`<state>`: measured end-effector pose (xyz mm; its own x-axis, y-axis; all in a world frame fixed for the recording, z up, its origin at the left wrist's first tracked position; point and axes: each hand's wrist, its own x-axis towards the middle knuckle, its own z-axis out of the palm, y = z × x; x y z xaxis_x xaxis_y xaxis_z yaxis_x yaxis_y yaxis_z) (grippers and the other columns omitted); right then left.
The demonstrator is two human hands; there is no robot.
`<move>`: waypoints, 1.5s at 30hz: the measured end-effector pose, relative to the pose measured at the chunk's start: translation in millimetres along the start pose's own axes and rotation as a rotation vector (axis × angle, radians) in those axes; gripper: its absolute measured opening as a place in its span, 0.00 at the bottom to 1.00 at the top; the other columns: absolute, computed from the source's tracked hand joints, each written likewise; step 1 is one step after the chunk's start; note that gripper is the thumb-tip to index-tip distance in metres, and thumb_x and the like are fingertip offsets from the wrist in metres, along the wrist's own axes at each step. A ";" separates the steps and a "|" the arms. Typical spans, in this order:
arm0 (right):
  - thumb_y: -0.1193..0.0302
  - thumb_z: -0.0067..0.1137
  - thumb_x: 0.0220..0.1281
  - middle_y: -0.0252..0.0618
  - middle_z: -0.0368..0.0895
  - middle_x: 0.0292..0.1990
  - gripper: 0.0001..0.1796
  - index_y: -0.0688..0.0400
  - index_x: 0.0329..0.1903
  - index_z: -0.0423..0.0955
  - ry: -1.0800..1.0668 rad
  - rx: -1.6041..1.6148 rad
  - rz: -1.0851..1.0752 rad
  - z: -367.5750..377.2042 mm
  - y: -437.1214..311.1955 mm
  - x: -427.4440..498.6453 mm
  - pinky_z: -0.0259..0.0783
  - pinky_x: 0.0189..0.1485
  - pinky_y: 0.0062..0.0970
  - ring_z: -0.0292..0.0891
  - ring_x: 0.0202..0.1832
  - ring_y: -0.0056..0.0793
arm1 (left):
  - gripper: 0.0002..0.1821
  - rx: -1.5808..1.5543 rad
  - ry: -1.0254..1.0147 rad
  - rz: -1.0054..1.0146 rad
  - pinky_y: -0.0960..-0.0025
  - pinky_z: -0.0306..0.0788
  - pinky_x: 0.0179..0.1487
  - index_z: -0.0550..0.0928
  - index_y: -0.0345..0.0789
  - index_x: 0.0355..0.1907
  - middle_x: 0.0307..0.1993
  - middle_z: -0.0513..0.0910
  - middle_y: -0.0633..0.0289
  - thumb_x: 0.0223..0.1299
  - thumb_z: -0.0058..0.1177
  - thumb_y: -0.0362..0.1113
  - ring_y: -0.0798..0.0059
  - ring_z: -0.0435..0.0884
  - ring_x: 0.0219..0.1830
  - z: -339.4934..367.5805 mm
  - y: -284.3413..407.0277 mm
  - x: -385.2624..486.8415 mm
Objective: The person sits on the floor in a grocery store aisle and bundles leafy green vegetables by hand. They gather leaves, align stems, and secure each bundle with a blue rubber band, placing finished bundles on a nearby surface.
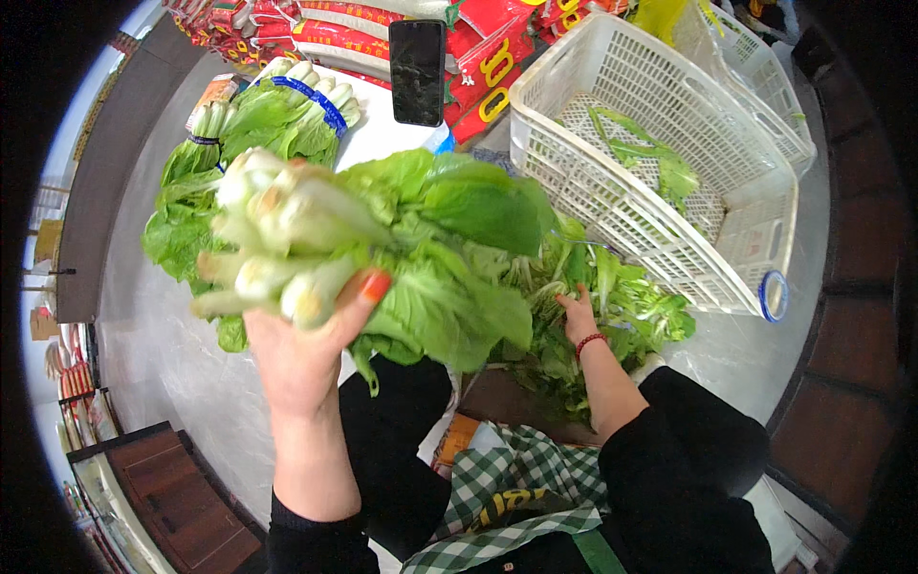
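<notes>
My left hand (308, 351) is raised and shut on a thick bunch of leafy greens (445, 244), its pale stem ends pointing left and somewhat blurred by motion. Lower and to the right, my right hand (579, 316), with a red bead bracelet at the wrist, reaches into a pile of loose leafy greens (645, 305); whether its fingers grip a leaf cannot be made out. Behind the raised bunch lie bundled greens (265, 118), one tied with blue tape (312, 100) and a smaller one with a dark band.
A white plastic crate (609, 172) with a few leaves inside stands at the right. A smartphone (417, 72) rests by a white surface (369, 136) at the back, near stacked red printed bags (344, 39). A dark wooden cabinet (179, 495) is at lower left.
</notes>
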<state>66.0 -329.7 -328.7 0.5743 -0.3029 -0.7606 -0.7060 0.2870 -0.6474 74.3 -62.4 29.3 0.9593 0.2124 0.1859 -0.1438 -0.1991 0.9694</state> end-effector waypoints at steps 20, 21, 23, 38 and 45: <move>0.89 0.47 0.55 0.43 0.75 0.50 0.17 0.57 0.45 0.68 -0.806 0.119 -0.558 -106.0 -162.1 -165.3 0.71 0.54 0.31 0.70 0.56 0.35 | 0.41 -0.303 -0.420 0.121 0.71 0.66 0.55 0.62 0.34 0.58 0.49 0.73 0.61 0.37 0.67 0.29 0.75 0.72 0.51 27.2 -3.7 -0.7; 0.87 0.48 0.56 0.45 0.75 0.50 0.15 0.57 0.43 0.68 -0.879 0.152 -0.608 -107.9 -173.0 -181.5 0.69 0.58 0.34 0.68 0.57 0.38 | 0.42 -0.321 -0.434 0.111 0.71 0.66 0.56 0.61 0.34 0.58 0.50 0.73 0.61 0.37 0.67 0.29 0.75 0.72 0.51 27.2 -2.3 -2.8; 0.87 0.50 0.56 0.47 0.73 0.51 0.13 0.56 0.40 0.69 -0.951 0.184 -0.673 -118.1 -191.7 -209.0 0.67 0.60 0.39 0.66 0.59 0.43 | 0.44 -0.326 -0.461 0.089 0.71 0.66 0.56 0.60 0.34 0.60 0.51 0.72 0.61 0.36 0.68 0.30 0.75 0.71 0.53 29.4 -1.8 -5.6; 0.86 0.47 0.50 0.27 0.73 0.32 0.20 0.59 0.47 0.73 -0.122 -0.324 -1.014 -127.0 -209.1 -231.6 0.63 0.35 0.15 0.64 0.31 0.13 | 0.44 -0.159 -1.006 0.037 0.69 0.64 0.59 0.65 0.37 0.59 0.52 0.73 0.66 0.32 0.69 0.28 0.77 0.71 0.53 58.4 1.0 -28.9; 0.81 0.56 0.51 0.30 0.74 0.36 0.21 0.62 0.51 0.69 -0.211 -0.264 -1.025 -91.8 -201.7 -277.0 0.65 0.37 0.14 0.68 0.35 0.13 | 0.53 -0.096 -1.034 0.330 0.71 0.61 0.62 0.57 0.35 0.66 0.60 0.66 0.64 0.31 0.70 0.29 0.77 0.67 0.57 111.7 -6.5 -49.9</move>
<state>11.3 -387.2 17.0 0.9847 -0.1178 0.1283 0.0992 -0.2267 -0.9689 54.6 -178.6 -4.1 0.6036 -0.7546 0.2576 -0.4070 -0.0138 0.9133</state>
